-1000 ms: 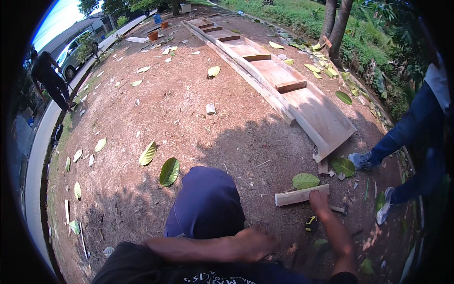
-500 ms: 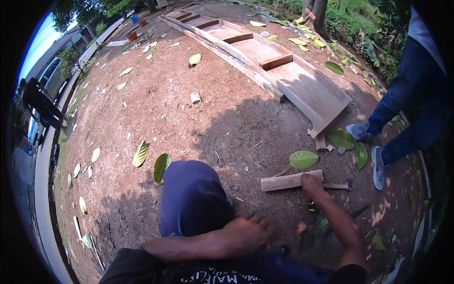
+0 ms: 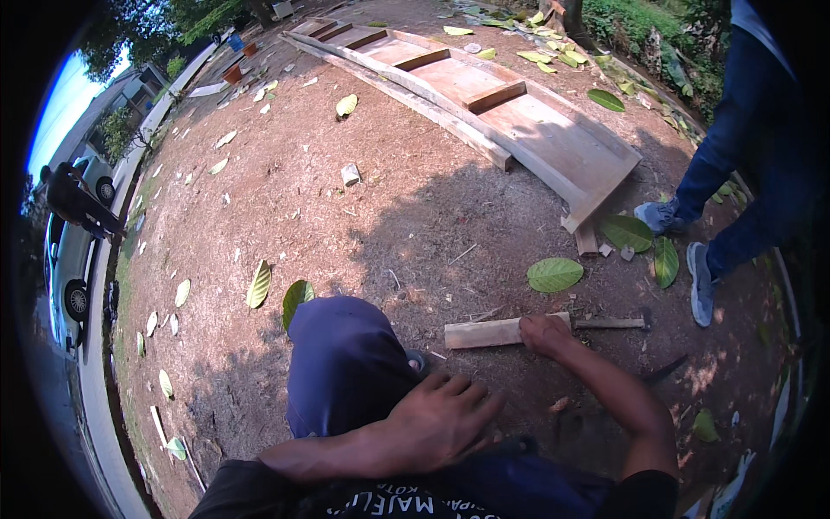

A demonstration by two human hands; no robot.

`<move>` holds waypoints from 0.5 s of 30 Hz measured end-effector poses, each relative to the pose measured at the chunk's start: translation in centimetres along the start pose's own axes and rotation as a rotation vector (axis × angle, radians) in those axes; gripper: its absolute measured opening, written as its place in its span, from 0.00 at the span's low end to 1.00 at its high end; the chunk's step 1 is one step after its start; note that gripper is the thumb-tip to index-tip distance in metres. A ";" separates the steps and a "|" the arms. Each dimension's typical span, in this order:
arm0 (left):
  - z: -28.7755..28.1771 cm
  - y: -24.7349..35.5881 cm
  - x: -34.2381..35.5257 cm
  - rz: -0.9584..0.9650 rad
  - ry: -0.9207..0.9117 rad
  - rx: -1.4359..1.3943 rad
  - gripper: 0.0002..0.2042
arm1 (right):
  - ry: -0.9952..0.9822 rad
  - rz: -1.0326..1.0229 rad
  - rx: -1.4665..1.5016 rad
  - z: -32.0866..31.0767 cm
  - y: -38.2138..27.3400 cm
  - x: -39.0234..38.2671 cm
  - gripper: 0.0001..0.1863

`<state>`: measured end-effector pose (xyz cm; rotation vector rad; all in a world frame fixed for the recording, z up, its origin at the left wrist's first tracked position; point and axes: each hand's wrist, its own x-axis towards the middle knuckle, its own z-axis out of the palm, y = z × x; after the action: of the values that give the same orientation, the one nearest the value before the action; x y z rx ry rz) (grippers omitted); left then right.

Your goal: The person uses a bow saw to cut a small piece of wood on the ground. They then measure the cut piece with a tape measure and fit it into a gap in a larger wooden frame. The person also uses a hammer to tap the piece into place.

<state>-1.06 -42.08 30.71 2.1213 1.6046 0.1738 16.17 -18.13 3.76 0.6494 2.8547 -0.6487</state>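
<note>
My right hand [image 3: 545,336] is closed on the right end of a short wooden board [image 3: 484,334] that lies on the dirt. Just past that end a hammer [image 3: 610,323] shows its wooden handle and dark head. Close to my bent knee, in dark blue trousers [image 3: 346,363], my left hand [image 3: 448,413] hangs with its fingers loosely apart and nothing in it. A dark blade [image 3: 664,370] lies on the ground to the right of my right forearm.
A long wooden frame with crosspieces [image 3: 553,147] lies ahead, a long beam [image 3: 432,117] along its left side. At right stands a person in jeans and grey shoes [image 3: 702,285]. Another person [image 3: 76,199] is by a car [image 3: 73,294] far left. Large leaves [image 3: 555,275] dot the ground.
The board has slid left and slightly nearer, with my right hand on it. My left hand has lifted a little, its fingers spreading. The yellow and black tape measure no longer shows.
</note>
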 end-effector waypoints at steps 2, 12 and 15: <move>-1.3 0.4 -0.1 -0.019 0.209 -0.015 0.22 | -0.066 -0.020 -0.004 -0.9 -0.1 0.5 0.18; -7.7 -0.3 -4.5 -0.369 1.184 -0.095 0.12 | -0.186 -0.041 -0.206 1.0 5.5 0.4 0.50; -8.5 -1.1 -7.2 -0.715 0.964 -0.218 0.15 | -0.143 -0.131 -0.102 1.3 4.6 0.6 0.50</move>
<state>-7.41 -46.11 38.99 1.1865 2.5900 1.1813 17.76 -14.71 0.73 0.3872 2.7919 -0.5395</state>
